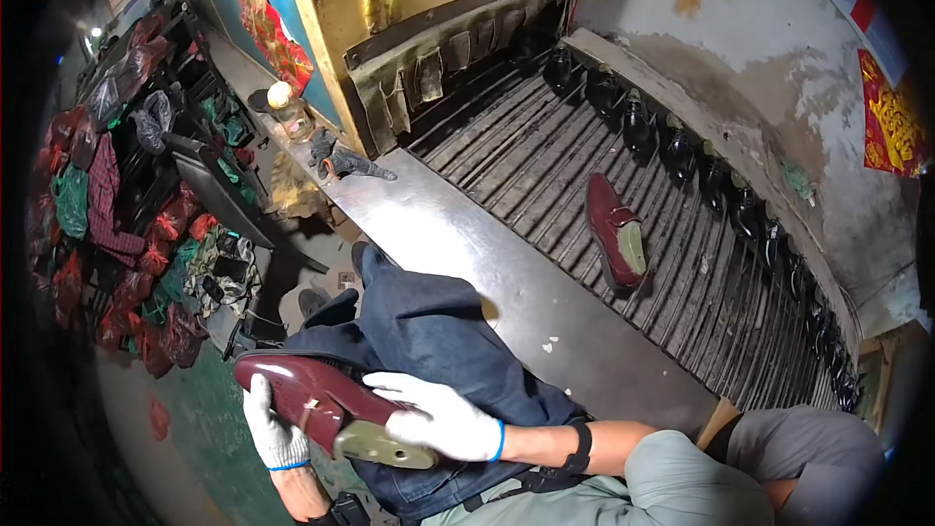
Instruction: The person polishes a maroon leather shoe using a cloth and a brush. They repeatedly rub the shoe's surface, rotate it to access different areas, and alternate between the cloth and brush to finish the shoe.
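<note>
A glossy burgundy loafer (pixel 287 377) with a strap across its vamp is tilted over my lap, toe to the left. A green shoe last (pixel 375 445) fills its opening. My left hand (pixel 268 426), in a white knit glove with a blue cuff edge, grips the shoe's near side below the toe. My right hand (pixel 443 417), gloved likewise, is at the heel end, its fingers over the far side and its thumb side slightly blurred. A second burgundy loafer (pixel 606 216) lies on the slatted roller bed to the right, also with a green last inside.
A shiny metal ledge (pixel 429 209) runs between me and the rollers (pixel 516 146). Black shoes (pixel 679 151) line the far edge by the wall. A dark glove (pixel 346 161) and a jar (pixel 290 117) sit on the ledge. Bags and clothes (pixel 107 190) hang at left. Another person's sleeve (pixel 804 443) is at lower right.
</note>
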The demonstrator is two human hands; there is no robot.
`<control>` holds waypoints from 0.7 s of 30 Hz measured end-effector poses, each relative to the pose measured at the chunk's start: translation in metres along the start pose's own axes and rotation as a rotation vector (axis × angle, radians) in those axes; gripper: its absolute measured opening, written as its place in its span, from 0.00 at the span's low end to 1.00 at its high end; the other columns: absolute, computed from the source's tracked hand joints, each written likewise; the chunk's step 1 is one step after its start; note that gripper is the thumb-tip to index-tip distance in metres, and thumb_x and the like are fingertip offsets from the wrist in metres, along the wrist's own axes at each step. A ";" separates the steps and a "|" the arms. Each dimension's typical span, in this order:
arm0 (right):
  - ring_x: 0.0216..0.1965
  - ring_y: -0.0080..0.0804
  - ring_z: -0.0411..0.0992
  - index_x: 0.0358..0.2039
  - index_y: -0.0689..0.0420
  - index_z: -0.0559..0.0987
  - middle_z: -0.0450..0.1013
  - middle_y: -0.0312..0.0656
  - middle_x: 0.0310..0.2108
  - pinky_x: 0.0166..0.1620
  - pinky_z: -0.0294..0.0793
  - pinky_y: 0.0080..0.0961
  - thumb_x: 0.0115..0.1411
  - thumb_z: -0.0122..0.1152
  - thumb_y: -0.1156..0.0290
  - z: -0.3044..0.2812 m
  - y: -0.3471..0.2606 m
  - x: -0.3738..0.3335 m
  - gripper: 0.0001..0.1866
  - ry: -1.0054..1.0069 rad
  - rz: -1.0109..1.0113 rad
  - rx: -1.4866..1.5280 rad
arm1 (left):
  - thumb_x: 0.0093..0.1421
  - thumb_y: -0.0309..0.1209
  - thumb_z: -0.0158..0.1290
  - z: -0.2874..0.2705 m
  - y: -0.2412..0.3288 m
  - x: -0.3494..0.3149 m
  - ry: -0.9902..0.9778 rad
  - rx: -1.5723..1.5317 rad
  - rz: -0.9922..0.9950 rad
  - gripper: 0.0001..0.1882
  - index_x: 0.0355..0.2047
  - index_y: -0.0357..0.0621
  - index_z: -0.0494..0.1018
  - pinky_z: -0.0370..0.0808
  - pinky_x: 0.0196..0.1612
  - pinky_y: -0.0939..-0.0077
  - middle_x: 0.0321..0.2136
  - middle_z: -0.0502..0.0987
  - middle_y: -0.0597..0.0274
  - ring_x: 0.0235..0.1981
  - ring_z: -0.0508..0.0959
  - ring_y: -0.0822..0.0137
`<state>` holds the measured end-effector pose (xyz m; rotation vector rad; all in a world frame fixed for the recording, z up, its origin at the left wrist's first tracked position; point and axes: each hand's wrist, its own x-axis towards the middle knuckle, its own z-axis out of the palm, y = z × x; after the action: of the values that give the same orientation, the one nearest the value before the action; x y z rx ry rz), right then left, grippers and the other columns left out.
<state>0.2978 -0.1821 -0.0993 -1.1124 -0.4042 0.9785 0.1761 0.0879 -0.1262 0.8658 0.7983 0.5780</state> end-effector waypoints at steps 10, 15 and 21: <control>0.72 0.46 0.69 0.79 0.62 0.61 0.65 0.52 0.76 0.74 0.70 0.49 0.73 0.66 0.57 -0.014 0.003 -0.004 0.42 0.071 -0.151 0.189 | 0.76 0.51 0.56 0.046 -0.039 -0.040 0.041 -0.110 0.057 0.28 0.66 0.44 0.75 0.79 0.65 0.50 0.59 0.82 0.53 0.59 0.82 0.51; 0.78 0.45 0.62 0.83 0.61 0.48 0.60 0.52 0.78 0.79 0.62 0.47 0.60 0.76 0.62 -0.018 -0.046 0.024 0.60 0.035 -0.536 -0.168 | 0.77 0.51 0.53 0.103 -0.055 -0.072 -0.237 0.690 0.351 0.29 0.69 0.47 0.73 0.75 0.70 0.51 0.61 0.81 0.54 0.62 0.80 0.51; 0.66 0.41 0.71 0.76 0.64 0.58 0.71 0.50 0.65 0.72 0.70 0.42 0.53 0.77 0.75 -0.017 -0.019 0.046 0.53 -0.001 -0.590 -0.078 | 0.81 0.60 0.37 0.115 -0.042 -0.091 -0.058 0.081 0.015 0.36 0.71 0.44 0.70 0.73 0.72 0.55 0.64 0.78 0.51 0.64 0.78 0.51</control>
<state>0.3432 -0.1553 -0.0981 -0.9775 -0.7270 0.4447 0.2211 -0.0505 -0.0816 0.9593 0.7671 0.5348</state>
